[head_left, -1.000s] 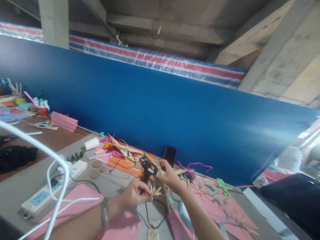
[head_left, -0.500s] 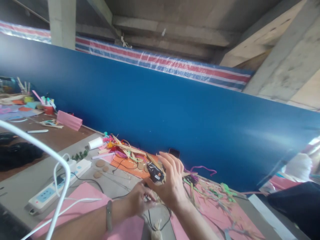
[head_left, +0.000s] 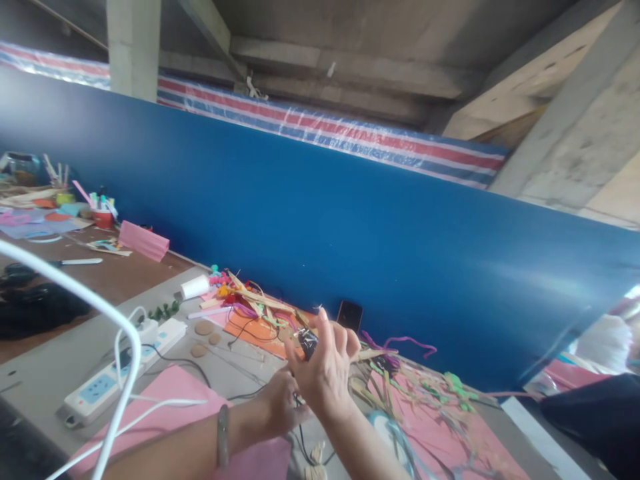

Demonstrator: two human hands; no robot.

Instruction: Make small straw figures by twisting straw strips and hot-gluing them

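My left hand (head_left: 283, 402) is low over the grey table, its fingers closed and slightly blurred. What it holds is mostly hidden; a thin black cable (head_left: 301, 437) hangs down beside it. Just above and to the right, my right hand (head_left: 327, 363) is raised, with thumb and index finger apart. A pale wisp shows at the index fingertip. In the gap between thumb and index appears a small black object (head_left: 307, 340) with whitish bits on top, partly covered by the hand; I cannot tell whether it is touched. A beige tassel-like piece (head_left: 316, 470) lies below the hands.
A dark phone (head_left: 349, 315) leans against the blue partition (head_left: 250, 200). Colourful scraps and strips lie on orange paper (head_left: 260, 339) and pink paper (head_left: 465, 433). A white power strip (head_left: 125, 373) stands left, with a thick white cable (head_left: 131, 333) curving in front.
My right hand has turned and shifted slightly left, covering more of the black object. My left hand stays low beside it. More of the phone and a bluish round thing by my right forearm now show.
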